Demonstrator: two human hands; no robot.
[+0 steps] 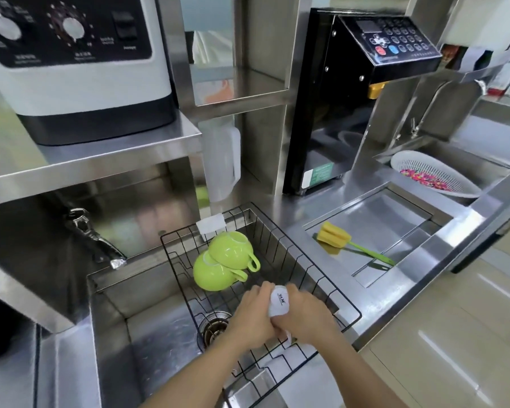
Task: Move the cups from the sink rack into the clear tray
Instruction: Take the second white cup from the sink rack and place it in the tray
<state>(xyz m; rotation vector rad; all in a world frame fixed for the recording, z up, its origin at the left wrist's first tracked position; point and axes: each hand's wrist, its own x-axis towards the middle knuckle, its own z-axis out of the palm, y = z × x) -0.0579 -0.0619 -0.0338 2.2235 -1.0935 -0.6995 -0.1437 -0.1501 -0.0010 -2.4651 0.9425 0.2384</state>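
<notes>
Item: white glazed ceramic cup, upturned, small dark lettering on its base; held low over the near end of the black wire sink rack, which sits across the stainless steel sink. Handling, by judgement: stiff, smooth-glazed, likely slippery if wet, modest in weight, and prone to chipping against wire or steel; best taken round the body with both palms, or by the handle, which is hidden here. Left hand is closed round the cup's left flank; right hand is closed round its right flank, so the cup sits clasped between the two. Further items: two lime-green glazed ceramic cups, upturned, handles pointing right, one leaning on the other, at the far end of the same rack, untouched. Same care advised; the loop handles offer a ready hold. Clear tray: not identifiable in view. Also present: yellow sponge brush with green handle lying on the steel bench to the right, well apart from the rack.
</notes>
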